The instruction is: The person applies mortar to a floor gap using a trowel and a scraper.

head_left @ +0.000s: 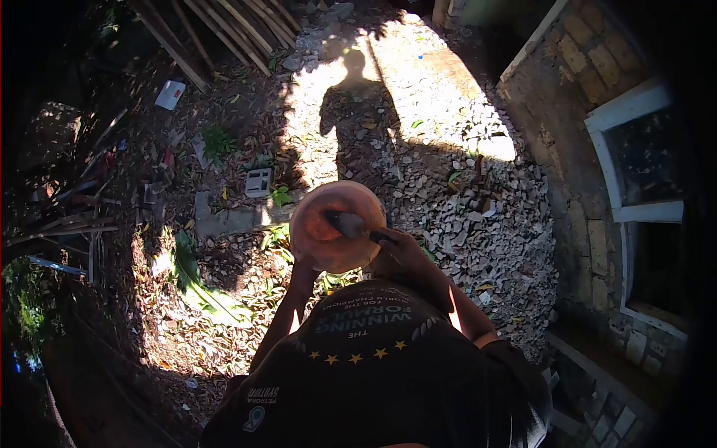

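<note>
In front of my body I hold a round, pale orange bowl (358, 196) with a reddish inside. My left hand (305, 270) grips its near left rim, with most of the fingers hidden under the bowl. My right hand (397, 248) is closed round the dark handle of a trowel (352, 225) at the bowl's right edge. The trowel's grey blade reaches over the middle of the bowl, beside a dark patch in it. What lies in the bottom of the bowl is too shaded to make out.
Gravel (485, 246) covers the ground to the right, beside a block wall (579, 172) with a white-framed window (616, 164). Ahead left lie a grey hollow block (258, 182) and a white container (170, 95). Wooden poles (239, 30) are stacked at the far left.
</note>
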The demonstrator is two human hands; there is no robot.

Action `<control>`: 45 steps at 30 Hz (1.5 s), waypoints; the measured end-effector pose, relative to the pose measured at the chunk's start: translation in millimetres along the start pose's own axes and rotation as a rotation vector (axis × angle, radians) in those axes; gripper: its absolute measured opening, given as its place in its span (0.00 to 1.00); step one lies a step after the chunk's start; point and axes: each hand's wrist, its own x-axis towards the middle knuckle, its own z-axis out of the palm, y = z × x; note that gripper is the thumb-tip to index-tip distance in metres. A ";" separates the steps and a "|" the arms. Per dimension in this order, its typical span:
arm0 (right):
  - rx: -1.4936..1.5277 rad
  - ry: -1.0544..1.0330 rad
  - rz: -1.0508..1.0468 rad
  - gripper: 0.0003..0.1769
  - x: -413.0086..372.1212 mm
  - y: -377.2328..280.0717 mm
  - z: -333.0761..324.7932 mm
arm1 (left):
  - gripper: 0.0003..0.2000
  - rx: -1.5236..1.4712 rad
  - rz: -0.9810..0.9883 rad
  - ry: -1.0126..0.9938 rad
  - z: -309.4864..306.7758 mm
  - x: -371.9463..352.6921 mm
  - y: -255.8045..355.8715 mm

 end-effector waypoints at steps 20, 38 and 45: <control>-0.086 0.160 0.067 0.18 205.1 -55.6 -120.8 | 0.26 0.080 0.094 -0.055 78.0 228.5 146.6; 0.006 0.450 0.124 0.19 419.2 -91.5 -101.7 | 0.26 0.390 -0.141 -0.270 94.0 464.3 388.3; -0.158 0.608 0.225 0.19 450.8 -91.4 -138.2 | 0.31 0.301 -0.233 -0.416 156.5 509.6 420.4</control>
